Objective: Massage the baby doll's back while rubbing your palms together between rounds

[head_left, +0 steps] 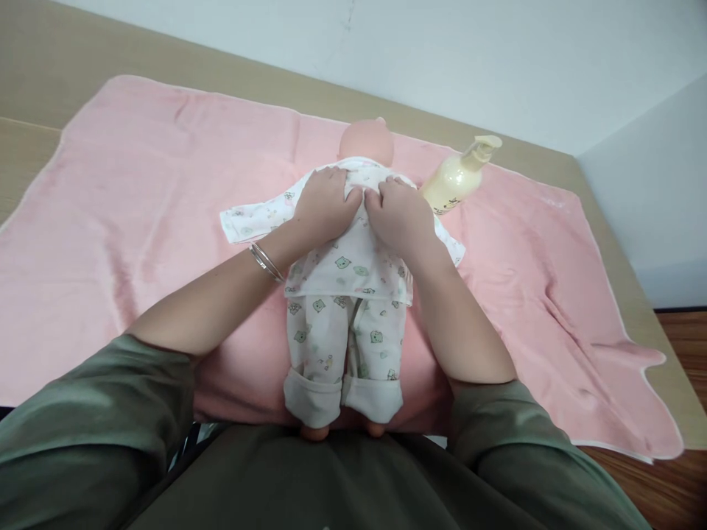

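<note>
1. Well, we saw a doll (359,276) with a smooth, pinkish, rounded head (364,140), dressed in a white shirt (353,258) scattered with small green animal prints.
2. We noted matching trousers (320,331), their cuffs turned up in thick plain white folds, with the tips of two feet (314,433) showing below.
3. We found both hands laid on the upper part of the shirt: the left hand (327,200), with thin silver bracelets (265,261) at its wrist, and the right hand (403,213) just beside it.
4. We saw the fingers of each hand lightly bent and kept close together, the thumbs out to the side and pointing toward each other across a narrow gap. We could not tell whether any cloth was pinched beneath them.
5. We had the doll directly under the fingers, its head just beyond the fingertips, its trousers and feet on the near side of them.
6. We saw one printed sleeve (257,221) stretch out to the left of the left fingers.
7. We made out a pale yellow pump bottle (453,180) near the right fingers, out to their right, and a pink blanket (166,199) spreading beneath the doll on both sides of the hands.
</note>
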